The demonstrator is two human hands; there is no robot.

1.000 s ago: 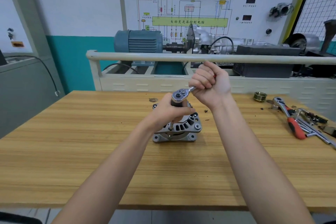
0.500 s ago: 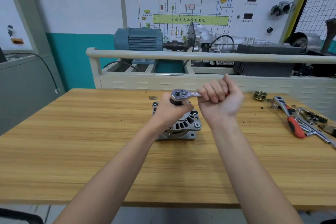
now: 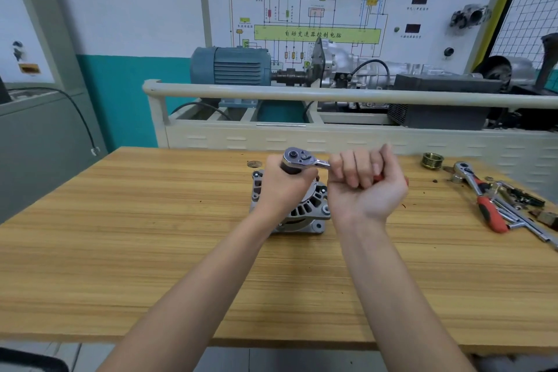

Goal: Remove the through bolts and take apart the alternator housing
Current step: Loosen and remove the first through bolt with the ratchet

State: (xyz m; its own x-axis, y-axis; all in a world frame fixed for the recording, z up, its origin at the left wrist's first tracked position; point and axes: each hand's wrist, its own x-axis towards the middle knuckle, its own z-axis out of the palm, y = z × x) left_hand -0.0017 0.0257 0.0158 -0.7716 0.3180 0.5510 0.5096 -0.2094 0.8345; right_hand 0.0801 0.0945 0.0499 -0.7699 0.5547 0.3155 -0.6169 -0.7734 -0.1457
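Note:
A silver alternator [image 3: 308, 208] with slotted housing stands on the wooden bench [image 3: 151, 235], near its far middle. A ratchet wrench [image 3: 299, 158] sits on top of it, its head up and its handle pointing right. My left hand [image 3: 283, 187] grips the dark socket under the ratchet head and covers much of the alternator's top. My right hand [image 3: 365, 184] grips the ratchet's handle; a bit of red grip shows behind the fingers. The bolt under the socket is hidden.
At the bench's right end lie a second ratchet with a red handle [image 3: 483, 202], chrome bars and small parts. A brass-coloured pulley [image 3: 432, 160] stands at the far right edge. A training rig with a blue motor [image 3: 232, 65] stands behind the bench rail.
My right hand has swung the ratchet handle from pointing away, toward the back, round to the right and nearer me. My left hand stayed on the socket.

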